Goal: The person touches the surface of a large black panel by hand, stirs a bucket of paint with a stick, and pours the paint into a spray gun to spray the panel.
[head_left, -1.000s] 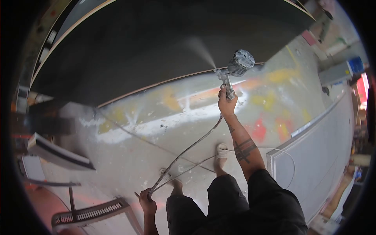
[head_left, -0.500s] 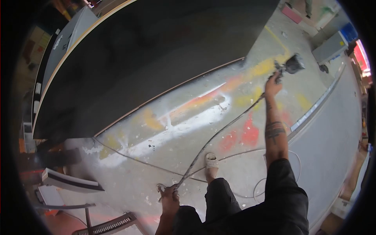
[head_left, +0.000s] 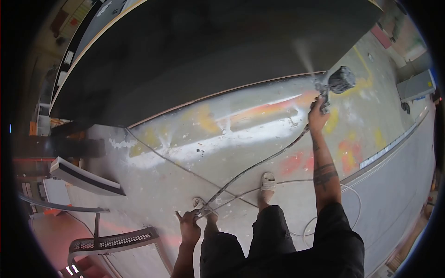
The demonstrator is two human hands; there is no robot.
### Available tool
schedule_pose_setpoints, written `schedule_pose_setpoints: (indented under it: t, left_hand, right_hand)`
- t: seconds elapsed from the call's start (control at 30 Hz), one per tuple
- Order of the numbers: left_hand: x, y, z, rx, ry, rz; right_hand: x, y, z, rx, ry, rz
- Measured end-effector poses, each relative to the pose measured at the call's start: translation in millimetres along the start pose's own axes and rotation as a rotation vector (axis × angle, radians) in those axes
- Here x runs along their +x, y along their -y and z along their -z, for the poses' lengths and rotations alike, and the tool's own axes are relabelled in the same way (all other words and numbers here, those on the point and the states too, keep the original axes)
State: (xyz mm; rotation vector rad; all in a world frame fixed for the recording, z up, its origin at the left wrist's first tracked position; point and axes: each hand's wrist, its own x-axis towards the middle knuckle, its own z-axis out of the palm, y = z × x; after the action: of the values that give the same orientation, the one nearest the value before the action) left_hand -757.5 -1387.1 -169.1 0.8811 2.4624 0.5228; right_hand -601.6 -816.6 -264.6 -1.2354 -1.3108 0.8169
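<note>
Gun (head_left: pixel 325 98): gripped by its handle in the right hand (head_left: pixel 318 118), fingers closed around it; which finger is on the trigger I can't make out.
Cup (head_left: pixel 342 79): fixed to the gun, just beyond the right fingers and off to their right, tilted and smeared with dark and pale paint.
Spray (head_left: pixel 303 54): a fine mist leaves the nozzle and fans away from the right fingers over the board, so the gun looks to be delivering paint rather than just being carried.
Board (head_left: pixel 185 60): big and black, ahead of both hands; the gun is near its right-hand end, close by the near edge, and I'd judge that stretch is getting the coat.
Hose (head_left: pixel 264 160): runs from under the right fingers, over the floor, to the left hand.
Left hand (head_left: pixel 189 227): down near the legs, fingers closed on the hose, one digit sticking out; it seems to be managing the slack.
Floor (head_left: pixel 232 160): beneath and between the hands, marked white, yellow and red.
Grey panel (head_left: pixel 394 199): low, to the right of the right fingers.
Metal frame (head_left: pixel 111 242): perforated, left of the left fingers, nearer the body.
Slab (head_left: pixel 85 177): pale with a dark stripe, beyond the left fingers and to their left.
</note>
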Motion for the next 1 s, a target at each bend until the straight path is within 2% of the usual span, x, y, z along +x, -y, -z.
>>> schedule_pose_setpoints:
  t: [0.27,0.47,0.67,0.73,0.83,0.9,0.93,0.97,1.0]
  left_hand:
    - [-72,143,73,-0.013,-0.163,0.214]
    - [-124,231,102,-0.107,-0.254,0.376]
    - [-157,279,120,-0.248,-0.311,0.525]
    - [-170,294,116,-0.275,-0.335,0.562]
    - [-186,311,109,-0.327,-0.379,0.587]
    - [-187,318,105,-0.371,-0.374,0.548]
    - [-186,317,109,-0.355,-0.376,0.601]
    - [-183,319,109,-0.338,-0.385,0.656]
    - [-182,321,105,-0.347,-0.401,0.648]
  right_hand:
    - [-228,90,-131,0.275,0.457,-0.081]
    - [-375,148,-248,0.282,0.744,-0.030]
    - [-507,201,-371,0.310,0.996,-0.011]
    - [-549,203,-416,0.378,1.008,0.076]
    - [-609,235,-459,0.490,1.030,0.047]
    - [-625,246,-473,0.360,0.984,0.410]
    - [-624,258,-470,0.140,1.145,0.247]
    - [-632,246,-479,0.326,1.119,0.301]
    - [-630,241,-477,0.314,1.147,0.270]
